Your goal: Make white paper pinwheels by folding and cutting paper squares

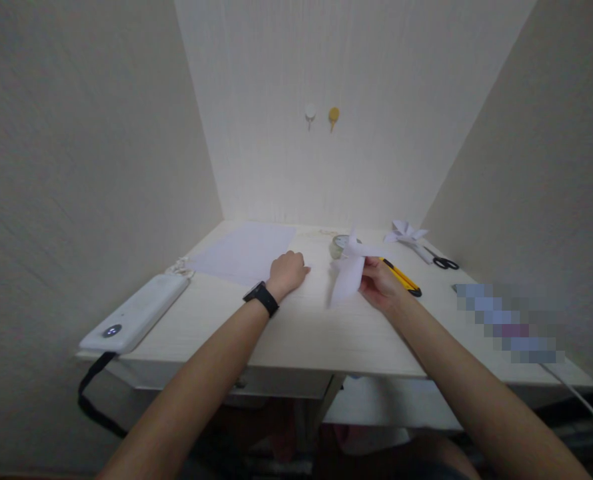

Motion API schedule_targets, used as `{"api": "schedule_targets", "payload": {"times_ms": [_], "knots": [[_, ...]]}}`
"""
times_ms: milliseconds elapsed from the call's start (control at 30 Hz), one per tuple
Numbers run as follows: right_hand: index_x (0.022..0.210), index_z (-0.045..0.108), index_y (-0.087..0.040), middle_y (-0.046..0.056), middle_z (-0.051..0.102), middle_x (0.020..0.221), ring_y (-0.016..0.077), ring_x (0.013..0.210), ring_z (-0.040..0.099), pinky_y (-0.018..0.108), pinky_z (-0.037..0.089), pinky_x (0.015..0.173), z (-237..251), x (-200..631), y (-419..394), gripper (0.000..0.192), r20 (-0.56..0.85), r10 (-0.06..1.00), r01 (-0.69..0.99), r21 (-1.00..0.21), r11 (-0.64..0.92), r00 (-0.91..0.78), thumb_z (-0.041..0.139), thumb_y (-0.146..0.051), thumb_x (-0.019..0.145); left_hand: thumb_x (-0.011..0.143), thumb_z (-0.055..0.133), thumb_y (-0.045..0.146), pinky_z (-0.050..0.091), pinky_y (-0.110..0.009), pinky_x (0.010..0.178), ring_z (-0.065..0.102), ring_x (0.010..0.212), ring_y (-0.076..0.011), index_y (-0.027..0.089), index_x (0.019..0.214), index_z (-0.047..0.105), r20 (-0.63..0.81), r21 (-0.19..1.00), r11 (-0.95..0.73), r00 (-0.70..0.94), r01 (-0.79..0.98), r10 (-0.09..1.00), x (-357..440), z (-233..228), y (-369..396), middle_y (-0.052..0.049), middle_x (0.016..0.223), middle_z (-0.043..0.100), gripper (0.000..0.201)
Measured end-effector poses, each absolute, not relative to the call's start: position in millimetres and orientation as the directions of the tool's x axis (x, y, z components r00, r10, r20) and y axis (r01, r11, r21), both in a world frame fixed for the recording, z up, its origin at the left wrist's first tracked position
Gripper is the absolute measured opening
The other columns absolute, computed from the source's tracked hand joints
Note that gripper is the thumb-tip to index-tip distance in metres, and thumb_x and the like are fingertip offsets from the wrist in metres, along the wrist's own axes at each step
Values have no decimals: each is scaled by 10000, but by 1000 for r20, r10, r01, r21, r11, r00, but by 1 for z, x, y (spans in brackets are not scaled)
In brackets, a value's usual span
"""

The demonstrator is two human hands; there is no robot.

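Note:
My right hand pinches a white folded-paper pinwheel, holding it upright above the table by its right side. On the table just left of the middle rests my left hand, wearing a black watch. Its fingers are curled under, so anything in them is hidden. Beside that hand lies a flat white sheet of paper. A yellow and black utility knife sits right behind my right hand. Partly covered by the pinwheel is a roll of clear tape.
A second paper pinwheel lies at the back right, near black-handled scissors. A blurred-out strip with a cable is at the right. At the left edge is a white device with a black strap. Walls enclose the white table.

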State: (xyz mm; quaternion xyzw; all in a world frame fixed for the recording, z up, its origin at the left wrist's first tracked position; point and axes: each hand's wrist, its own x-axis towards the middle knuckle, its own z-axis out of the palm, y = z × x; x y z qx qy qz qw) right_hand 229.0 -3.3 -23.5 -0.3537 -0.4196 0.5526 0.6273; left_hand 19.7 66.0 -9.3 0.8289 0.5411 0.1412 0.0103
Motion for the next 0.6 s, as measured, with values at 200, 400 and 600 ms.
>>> {"api": "schedule_targets", "payload": {"times_ms": [200, 400, 600], "knots": [[741, 703, -195, 1, 669, 694, 121, 585, 537, 267, 421, 572, -4, 222, 13, 220, 188, 973, -249, -944, 217, 136, 793, -249, 547, 899, 553, 278, 492, -342, 806, 660, 997, -274, 145, 1021, 666, 179, 194, -445, 415, 874, 892, 23, -5, 57, -165, 1074, 698, 214], [718, 678, -192, -25, 586, 582, 126, 538, 476, 276, 380, 538, -1, 201, 19, 134, 467, 827, 132, -884, 449, 314, 693, -288, 627, 886, 586, 218, 502, -349, 814, 682, 919, -239, 172, 1066, 678, 421, 551, -471, 258, 689, 870, 22, 3, 65, -111, 1001, 728, 208], [782, 709, -198, 31, 683, 705, 173, 604, 571, 309, 457, 593, -11, 188, 3, 138, 642, 678, 415, -760, 501, 358, 624, -294, 732, 845, 643, 176, 528, -264, 681, 670, 783, -154, 113, 1021, 708, 347, 923, -377, 256, 76, 902, 29, 11, 64, -105, 939, 729, 198]]}}
